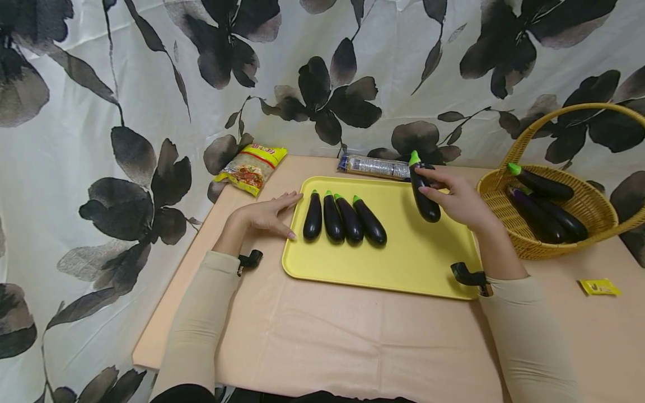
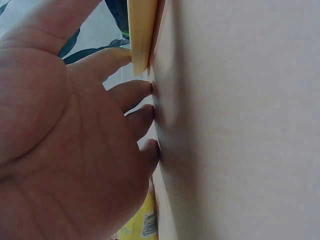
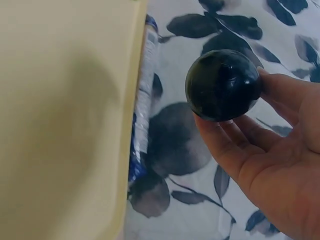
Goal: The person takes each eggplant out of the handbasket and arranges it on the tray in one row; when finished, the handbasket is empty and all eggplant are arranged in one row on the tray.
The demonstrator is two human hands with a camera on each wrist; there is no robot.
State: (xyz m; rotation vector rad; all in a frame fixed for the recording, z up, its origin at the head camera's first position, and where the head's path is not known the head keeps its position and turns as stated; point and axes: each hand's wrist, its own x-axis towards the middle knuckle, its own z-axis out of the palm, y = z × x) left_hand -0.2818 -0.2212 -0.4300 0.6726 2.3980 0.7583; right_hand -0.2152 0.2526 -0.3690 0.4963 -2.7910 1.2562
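Note:
My right hand [image 1: 456,196] pinches a dark purple eggplant [image 1: 422,190] with a green stem, raised over the right part of a yellow tray [image 1: 423,274]. In the right wrist view the eggplant [image 3: 223,85] shows its round end, between thumb and fingers. At the tray's left edge my left hand [image 1: 267,214] rests with fingers spread, touching the rim. Its fingertips meet the table in the left wrist view. On the left half of the tray, several eggplants [image 1: 333,218] lie side by side, stems pointing away.
To the right stands a wicker basket [image 1: 536,246] with a tall handle, holding more eggplants [image 1: 541,183]. A yellow food bag [image 1: 253,168] lies at the back left. Behind the tray is a long blue-and-silver packet [image 1: 375,166]. A small yellow sachet [image 1: 599,287] is at the right.

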